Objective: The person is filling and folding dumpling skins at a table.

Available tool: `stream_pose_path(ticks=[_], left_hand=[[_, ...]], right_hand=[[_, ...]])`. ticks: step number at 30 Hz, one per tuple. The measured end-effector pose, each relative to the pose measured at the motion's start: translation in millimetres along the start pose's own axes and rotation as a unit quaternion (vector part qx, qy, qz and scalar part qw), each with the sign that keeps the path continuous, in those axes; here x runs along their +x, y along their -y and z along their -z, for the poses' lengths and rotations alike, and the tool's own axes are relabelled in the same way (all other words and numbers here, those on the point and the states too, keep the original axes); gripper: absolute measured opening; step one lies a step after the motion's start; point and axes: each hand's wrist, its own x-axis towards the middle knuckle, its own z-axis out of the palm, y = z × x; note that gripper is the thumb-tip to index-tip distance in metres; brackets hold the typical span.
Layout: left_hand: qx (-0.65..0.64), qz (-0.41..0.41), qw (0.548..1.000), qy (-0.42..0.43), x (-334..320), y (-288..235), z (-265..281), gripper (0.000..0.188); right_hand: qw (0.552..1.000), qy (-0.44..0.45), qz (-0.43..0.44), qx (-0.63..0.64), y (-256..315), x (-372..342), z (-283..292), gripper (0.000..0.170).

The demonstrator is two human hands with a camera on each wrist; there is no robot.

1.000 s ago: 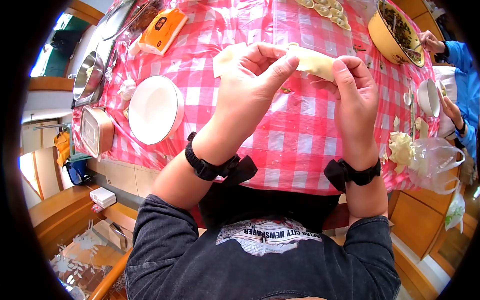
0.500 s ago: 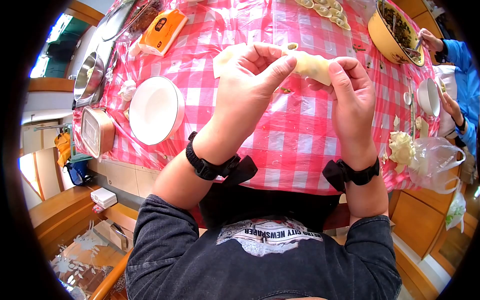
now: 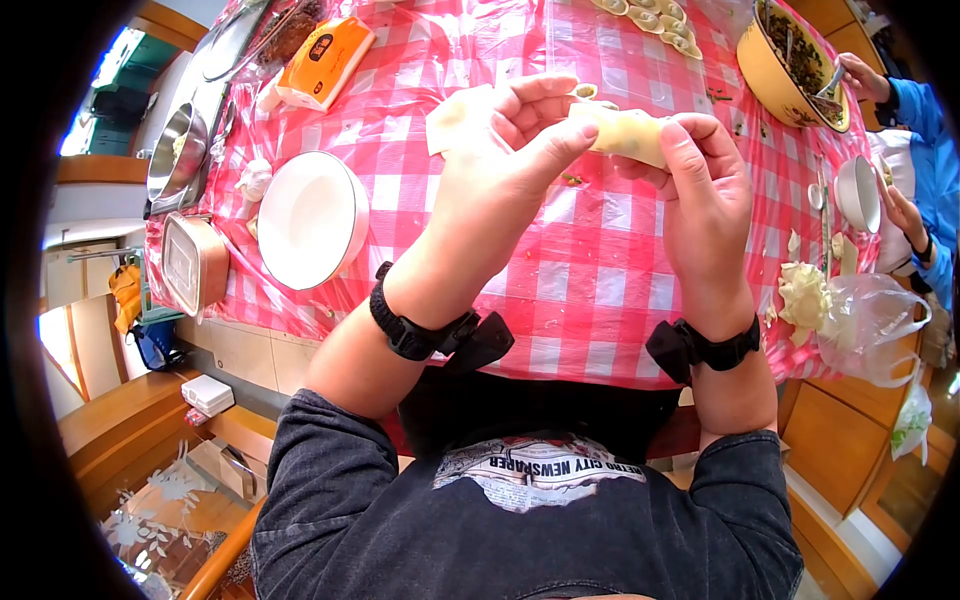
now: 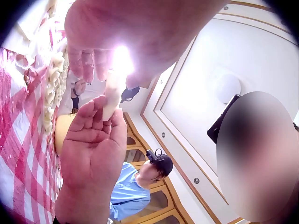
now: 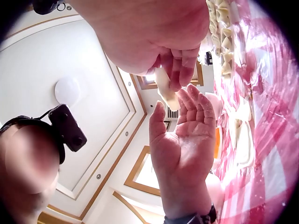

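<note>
A folded, pale yellow wonton wrapper [image 3: 630, 136] is held up between the two hands, its filling faintly showing through. My right hand [image 3: 706, 190] pinches its right end between thumb and fingers. My left hand [image 3: 510, 150] is at the other end, fingers spread and thumb apart. In the right wrist view, the left palm [image 5: 184, 144] faces up with the wrapper [image 5: 167, 89] near its fingertips. Beside the left hand lie flat square wrappers [image 3: 446, 128], partly hidden behind it. A small filled piece [image 3: 585, 91] lies just beyond the hands.
Several shaped wontons [image 3: 655, 22] stand in rows at the back. A yellow bowl of filling [image 3: 755, 75] is at the back right, where another person's hand [image 3: 865, 78] holds a spoon. A white bowl [image 3: 310, 220], orange tissue pack [image 3: 325, 62] and metal box [image 3: 195, 262] are at left.
My left fingers have lifted and spread away from the wrapper's left end. The wrapper has been folded into a narrower strip. My right hand keeps its pinch.
</note>
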Motion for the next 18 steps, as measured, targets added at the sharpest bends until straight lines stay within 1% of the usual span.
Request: stream_pose_path(ticks=[1, 2, 4, 5, 7, 13, 16, 18], left_hand=[[-0.007, 0.019, 1.0, 0.0, -0.7, -1.3, -1.2, 0.04], [-0.007, 0.02, 1.0, 0.0, -1.2, -3.1, -1.5, 0.04], [0.043, 0.062, 0.997, 0.034, -2.2, -6.4, -0.5, 0.036], [0.043, 0.062, 0.997, 0.034, -2.7, -6.4, 0.5, 0.036], [0.088, 0.062, 0.994, 0.031, -3.5, -6.3, 2.0, 0.027], [0.064, 0.026, 0.998, 0.011, -5.0, -7.0, -0.6, 0.024], [0.04, 0.03, 0.999, 0.011, -4.5, -5.5, -1.1, 0.023], [0.051, 0.031, 0.998, 0.02, -5.1, -6.6, 0.1, 0.023]], right_hand=[[1.0, 0.001, 0.001, 0.002, 0.0, 0.2, 0.3, 0.018], [1.0, 0.001, 0.001, 0.002, -0.2, 0.3, 0.6, 0.018], [1.0, 0.004, -0.004, 0.007, -0.5, 0.3, 1.2, 0.017], [1.0, 0.004, -0.005, 0.007, -0.6, -0.1, 1.3, 0.017], [1.0, 0.009, 0.006, -0.024, -0.4, -0.5, 1.4, 0.016], [0.998, 0.005, 0.002, -0.058, -0.8, -1.3, 3.3, 0.017], [0.998, 0.011, -0.003, -0.056, -1.3, -0.8, 5.0, 0.018], [0.999, 0.008, -0.002, -0.042, 0.1, -0.8, 0.7, 0.016]])
